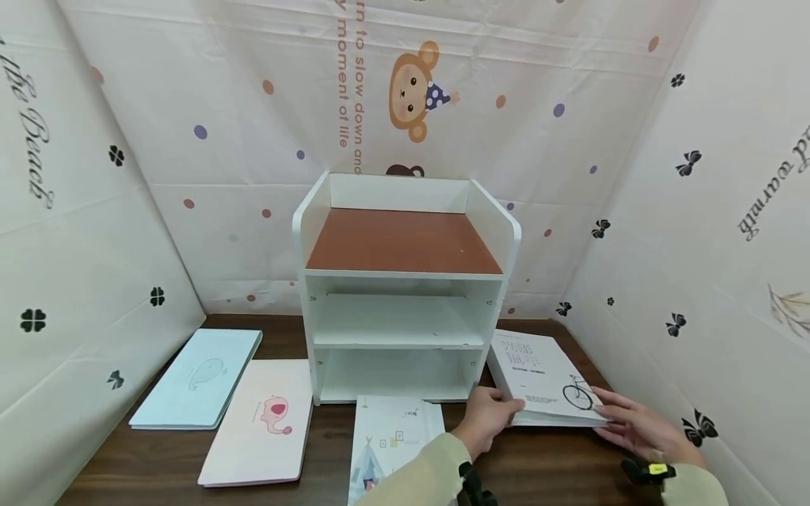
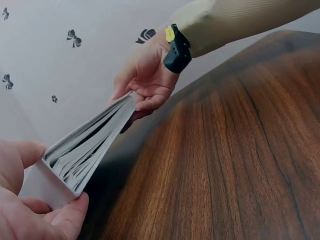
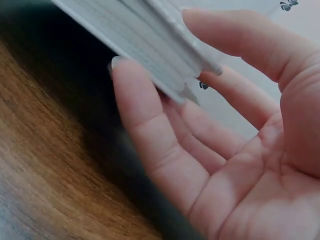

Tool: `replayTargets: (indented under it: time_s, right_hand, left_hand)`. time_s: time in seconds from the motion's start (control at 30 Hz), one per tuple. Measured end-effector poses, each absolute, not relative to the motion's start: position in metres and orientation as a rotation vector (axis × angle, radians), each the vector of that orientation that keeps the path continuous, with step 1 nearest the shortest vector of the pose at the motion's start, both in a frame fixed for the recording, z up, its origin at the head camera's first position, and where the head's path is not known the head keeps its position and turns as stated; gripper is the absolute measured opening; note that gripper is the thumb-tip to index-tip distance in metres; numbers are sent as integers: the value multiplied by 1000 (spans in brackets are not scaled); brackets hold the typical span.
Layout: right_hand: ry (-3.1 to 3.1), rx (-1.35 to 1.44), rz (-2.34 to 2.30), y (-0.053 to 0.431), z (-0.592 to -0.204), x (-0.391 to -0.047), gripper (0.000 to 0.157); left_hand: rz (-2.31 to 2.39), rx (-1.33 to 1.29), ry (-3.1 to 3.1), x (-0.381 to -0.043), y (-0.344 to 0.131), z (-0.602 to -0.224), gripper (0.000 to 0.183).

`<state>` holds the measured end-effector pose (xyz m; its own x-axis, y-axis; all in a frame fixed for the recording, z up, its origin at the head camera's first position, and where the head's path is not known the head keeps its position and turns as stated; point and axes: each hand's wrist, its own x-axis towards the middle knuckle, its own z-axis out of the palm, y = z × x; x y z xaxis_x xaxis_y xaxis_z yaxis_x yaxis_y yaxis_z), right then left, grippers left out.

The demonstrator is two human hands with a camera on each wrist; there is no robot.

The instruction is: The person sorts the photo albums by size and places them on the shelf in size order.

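Note:
A thick white book (image 1: 538, 372) with a bicycle drawn on its cover is held at the right of the shelf in the head view. My left hand (image 1: 486, 420) grips its left edge; the left wrist view shows the thumb and fingers around the spine (image 2: 47, 185). On the opposite side, my right hand (image 1: 642, 427) holds the right front corner. Its thumb lies over the cover and its fingers (image 3: 145, 115) reach beneath in the right wrist view. Loose page edges (image 2: 90, 145) fan slightly between the covers, and a dark gap shows under the book.
A white shelf unit (image 1: 405, 346) with a brown top board (image 1: 405, 239) stands at the centre back. A blue notebook (image 1: 196, 379) and a pink elephant notebook (image 1: 268, 422) lie to its left. Another with a tent picture (image 1: 399, 429) lies in front, partly behind my left sleeve.

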<state>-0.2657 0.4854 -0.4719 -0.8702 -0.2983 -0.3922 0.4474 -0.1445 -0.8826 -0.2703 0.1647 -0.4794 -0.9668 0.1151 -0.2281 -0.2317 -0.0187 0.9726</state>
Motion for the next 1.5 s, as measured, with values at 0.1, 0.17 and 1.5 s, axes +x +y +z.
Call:
replayTargets:
  time_s: [0.1, 0.17, 1.5]
  right_hand:
    - [1665, 176, -2075, 484, -473, -264, 36]
    - [1665, 164, -2096, 483, -473, -264, 37]
    - [1492, -158, -2236, 485, -491, -265, 53]
  left_hand:
    - [2140, -101, 1964, -270, 165, -479, 36]
    - [2176, -90, 1930, -269, 166, -479, 38]
    - [2181, 68, 1896, -260, 157, -470, 71]
